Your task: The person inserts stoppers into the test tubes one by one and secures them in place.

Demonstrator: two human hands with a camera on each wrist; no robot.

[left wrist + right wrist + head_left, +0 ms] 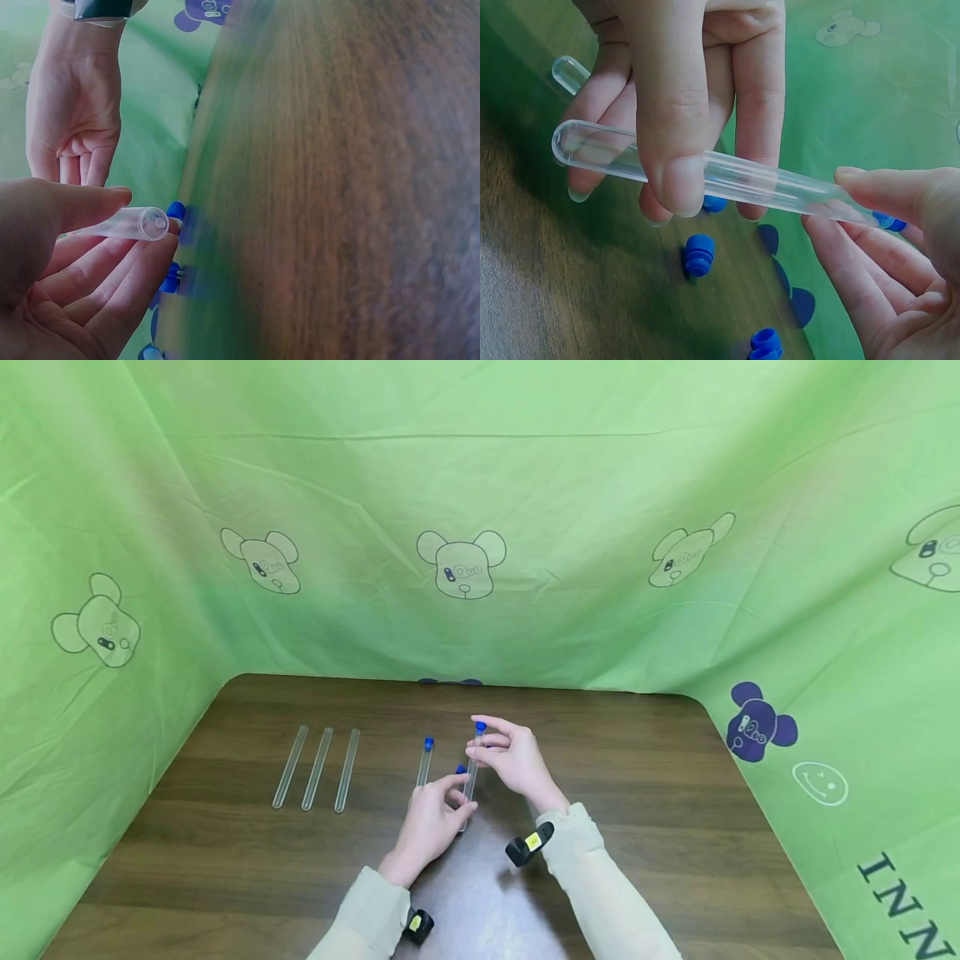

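Note:
Both hands hold one clear test tube (742, 180), tilted above the table, with a blue stopper (481, 727) in its upper end. My left hand (431, 818) pinches the tube's lower part between thumb and fingers; its rounded end shows in the left wrist view. Higher up, my right hand (515, 762) grips it just below the stopper, index finger reaching over the stopper's top. Beside the left hand lies a second tube (424, 766) with a blue stopper (429, 743), its lower part hidden behind that hand. A blue stopper (461, 769) shows just above the left fingers.
Three clear tubes without stoppers, left (290, 768), middle (317, 770) and right (347, 772), lie side by side on the left of the brown wooden table (637, 760). Green printed cloth (465, 468) hangs around the table's back and sides.

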